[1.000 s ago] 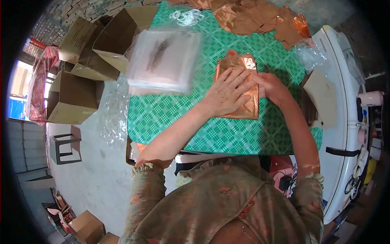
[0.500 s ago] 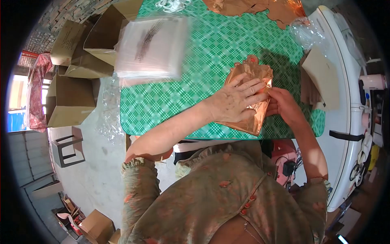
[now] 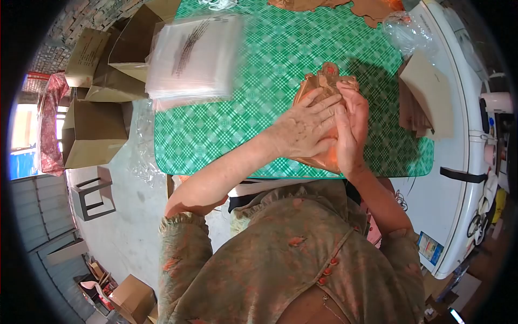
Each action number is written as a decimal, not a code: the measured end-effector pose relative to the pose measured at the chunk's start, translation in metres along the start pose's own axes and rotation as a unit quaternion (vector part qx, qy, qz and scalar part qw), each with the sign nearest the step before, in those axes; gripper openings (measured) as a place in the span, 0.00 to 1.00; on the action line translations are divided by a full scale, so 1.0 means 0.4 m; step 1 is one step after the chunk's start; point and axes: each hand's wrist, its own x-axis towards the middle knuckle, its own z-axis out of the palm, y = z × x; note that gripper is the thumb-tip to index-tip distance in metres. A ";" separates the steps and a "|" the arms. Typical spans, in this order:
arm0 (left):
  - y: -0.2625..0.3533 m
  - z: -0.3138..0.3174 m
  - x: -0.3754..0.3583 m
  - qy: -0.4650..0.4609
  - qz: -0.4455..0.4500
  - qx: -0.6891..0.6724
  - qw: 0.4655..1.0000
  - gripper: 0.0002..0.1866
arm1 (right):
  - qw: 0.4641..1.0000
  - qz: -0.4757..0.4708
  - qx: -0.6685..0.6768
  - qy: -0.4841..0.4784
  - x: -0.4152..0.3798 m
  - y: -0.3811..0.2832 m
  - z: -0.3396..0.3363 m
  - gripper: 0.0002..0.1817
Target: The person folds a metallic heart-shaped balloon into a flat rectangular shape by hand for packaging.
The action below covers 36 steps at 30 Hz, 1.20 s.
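Note:
A shiny copper-coloured item with a scalloped, ornamented top (image 3: 325, 81) lies near the front edge of the green checked table (image 3: 199, 135). My left hand (image 3: 310, 127) rests flat on it, fingers apart and pointing up to the right. Against its right side is my right hand (image 3: 352, 127), fingers bent over the item's upper right edge and thumb beside my left fingertips. Much of the item is hidden under both hands. Whether my right fingers pinch its edge is hard to make out.
A stack of clear plastic bags (image 3: 189, 59) lies at the table's left. More copper-coloured pieces (image 3: 372, 11) are at the far edge. Crumpled clear plastic (image 3: 407, 32) and cardboard sheets (image 3: 426, 92) sit at the right. Open cardboard boxes (image 3: 100, 119) stand left of the table.
My right hand has moved up and left from the item's right edge onto its upper right part. My left hand stays flat on the item. The view has shifted slightly.

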 end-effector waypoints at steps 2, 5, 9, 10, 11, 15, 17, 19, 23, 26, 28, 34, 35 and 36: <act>0.000 -0.008 0.003 -0.014 -0.004 -0.011 1.000 0.35 | 0.999 0.028 -0.012 0.027 -0.010 0.028 0.003 0.21; -0.005 0.001 0.002 0.011 -0.020 -0.078 0.997 0.33 | 0.996 0.079 -0.014 0.041 -0.008 0.020 0.005 0.21; -0.027 -0.063 0.018 0.121 -0.082 -0.253 0.956 0.29 | 0.999 0.027 -0.027 0.020 0.011 0.023 0.023 0.22; -0.030 -0.084 0.005 0.135 -0.101 -0.239 0.956 0.27 | 0.998 0.022 -0.062 0.019 0.013 0.029 0.026 0.22; -0.034 -0.107 -0.022 0.149 -0.122 -0.227 0.955 0.25 | 0.995 0.019 -0.097 0.017 0.012 0.034 0.026 0.22; -0.055 -0.130 -0.141 0.177 -0.168 -0.084 0.966 0.18 | 0.943 -0.046 -0.326 -0.057 0.008 0.041 0.013 0.18; -0.049 -0.133 -0.181 0.158 -0.168 -0.042 0.972 0.17 | 0.921 -0.077 -0.374 -0.074 0.009 0.050 0.015 0.17; -0.035 -0.144 -0.205 0.132 -0.166 -0.015 0.977 0.19 | 0.908 -0.095 -0.399 -0.084 0.010 0.052 0.020 0.15; -0.025 -0.146 -0.207 0.121 -0.152 0.007 0.981 0.21 | 0.904 -0.096 -0.409 -0.085 0.010 0.050 0.030 0.15; -0.033 -0.139 -0.201 0.118 -0.140 0.015 0.983 0.21 | 0.900 -0.100 -0.415 -0.087 0.010 0.056 0.028 0.15; -0.041 -0.140 -0.198 0.110 -0.126 0.015 0.986 0.21 | 0.900 -0.100 -0.415 -0.090 0.010 0.055 0.026 0.16; -0.057 -0.150 -0.193 0.079 -0.099 0.034 0.991 0.21 | 0.897 -0.104 -0.415 -0.108 0.011 0.056 0.025 0.18; -0.059 -0.152 -0.193 0.075 -0.098 0.033 0.992 0.20 | 0.898 -0.102 -0.414 -0.111 0.011 0.056 0.025 0.18; -0.060 -0.154 -0.193 0.071 -0.097 0.032 0.992 0.20 | 0.898 -0.100 -0.414 -0.115 0.010 0.055 0.024 0.19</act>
